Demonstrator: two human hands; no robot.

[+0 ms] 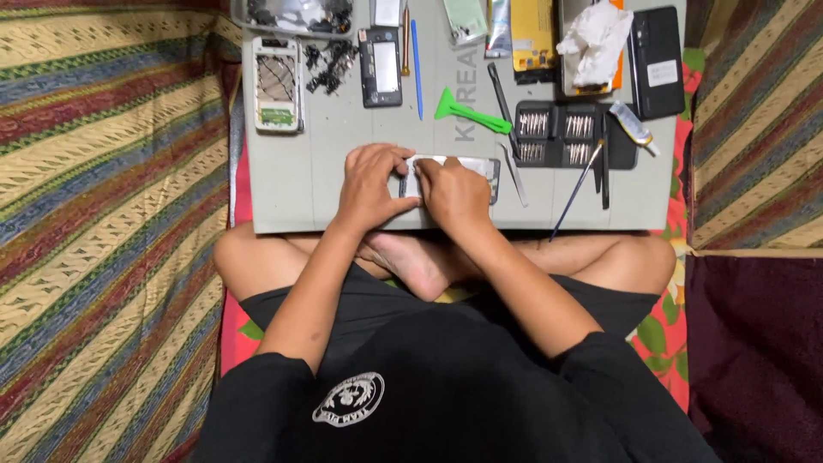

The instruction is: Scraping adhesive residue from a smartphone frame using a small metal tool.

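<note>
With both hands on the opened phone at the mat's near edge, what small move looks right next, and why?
Probably keep the left hand pinning the phone and press along its edge with the right hand. Both hands already cover it on the grey mat, and neither holds a tool; the green pry tool lies apart.

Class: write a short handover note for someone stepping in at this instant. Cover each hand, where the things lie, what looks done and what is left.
Left hand: pressing on the opened phone at its left end.
Right hand: on top of the same phone, fingers bent over it.
Phone lies on the grey mat, near edge.
Nearby: green pry tool, screwdriver bit case, white phone frame, loose black parts.
Done: phone looks opened.
Left: cannot tell; hands hide it.
</note>
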